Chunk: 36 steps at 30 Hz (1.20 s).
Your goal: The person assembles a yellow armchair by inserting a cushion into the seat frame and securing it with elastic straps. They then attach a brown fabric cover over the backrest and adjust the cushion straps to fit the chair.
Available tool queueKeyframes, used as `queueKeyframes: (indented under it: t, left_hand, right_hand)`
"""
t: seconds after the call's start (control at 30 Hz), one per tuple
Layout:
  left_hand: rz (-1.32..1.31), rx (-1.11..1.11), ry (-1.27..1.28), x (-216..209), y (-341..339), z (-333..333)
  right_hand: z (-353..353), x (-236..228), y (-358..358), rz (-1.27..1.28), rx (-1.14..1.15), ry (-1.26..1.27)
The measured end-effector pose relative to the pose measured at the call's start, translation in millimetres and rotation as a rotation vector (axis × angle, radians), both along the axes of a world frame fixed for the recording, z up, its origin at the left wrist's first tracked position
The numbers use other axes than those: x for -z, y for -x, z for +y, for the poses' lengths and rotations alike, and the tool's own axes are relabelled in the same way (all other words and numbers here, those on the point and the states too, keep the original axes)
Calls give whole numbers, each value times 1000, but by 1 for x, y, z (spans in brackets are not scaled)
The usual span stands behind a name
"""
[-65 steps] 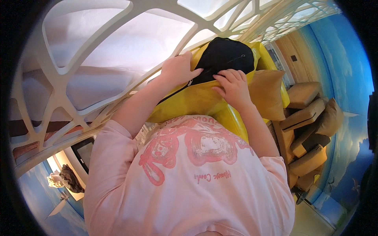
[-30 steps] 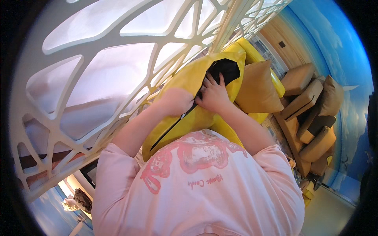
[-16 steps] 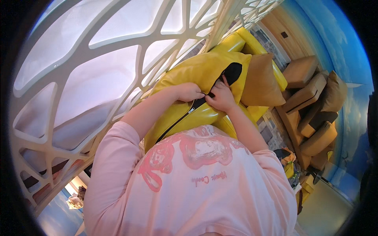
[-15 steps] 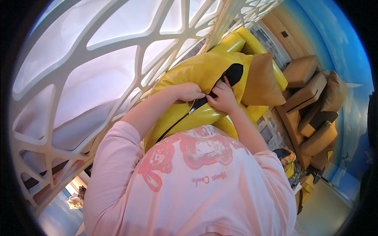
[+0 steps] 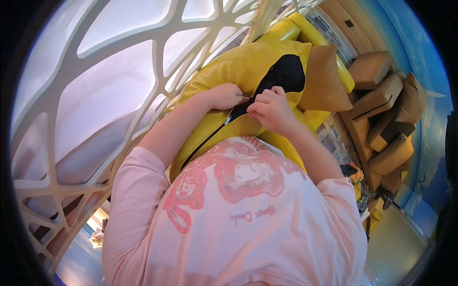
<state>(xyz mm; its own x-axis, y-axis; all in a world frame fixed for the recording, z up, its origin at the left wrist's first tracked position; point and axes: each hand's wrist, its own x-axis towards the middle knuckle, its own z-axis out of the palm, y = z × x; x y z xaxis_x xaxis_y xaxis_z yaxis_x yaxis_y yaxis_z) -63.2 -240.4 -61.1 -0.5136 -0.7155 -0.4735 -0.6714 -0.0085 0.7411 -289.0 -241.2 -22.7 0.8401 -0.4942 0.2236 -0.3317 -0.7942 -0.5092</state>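
In front of my body lies a large yellow leather-like cushion [image 5: 217, 66], its zipper partly undone. Black material [image 5: 289, 71] shows through the gap, widest at the far right end. My left hand [image 5: 226, 97] is closed on the left edge of the opening, fingertips curled at the zipper tape. Close beside it, my right hand [image 5: 273, 110] pinches the opposite edge. The silver zipper slider [image 5: 228, 118] sits just below both hands, and the closed zipper line runs on toward my shirt. What lies under my fingertips is partly hidden.
A tan pillow [image 5: 327, 78] leans against the cushion's right side, with yellow padded seating [image 5: 284, 30] behind. Brown cushions [image 5: 377, 102] are piled on a brown seat at the right. A white lattice partition [image 5: 82, 51] rises close on my left.
My right hand has drawn back slightly toward me, its fingers out of the gap. The opening looks wider, with more black showing. My left hand has shifted slightly up and left.
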Motion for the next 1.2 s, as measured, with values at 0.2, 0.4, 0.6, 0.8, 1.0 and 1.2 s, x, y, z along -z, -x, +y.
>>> queueKeyframes:
  t: [0.2,0.4,0.6,0.8,1.0,1.2]
  left_hand:
    - [133,-195,-323,-20,-8,2]
    - [-76,97,-195,-36,1,-8]
    - [-331,432,-296,-65,32,-28]
    - [-215,390,-408,-38,22,-37]
    - [-154,359,-404,-25,16,-37]
    - [-134,338,-324,-23,15,-34]
  right_hand:
    - [-4,28,-16,-86,136,-1]
    - [5,33,-13,-99,202,173]
    - [1,33,-12,-49,221,212]
    - [-12,23,-3,-46,106,12]
    - [12,-6,-7,-98,219,47]
    - [56,2,-38,-27,421,-294]
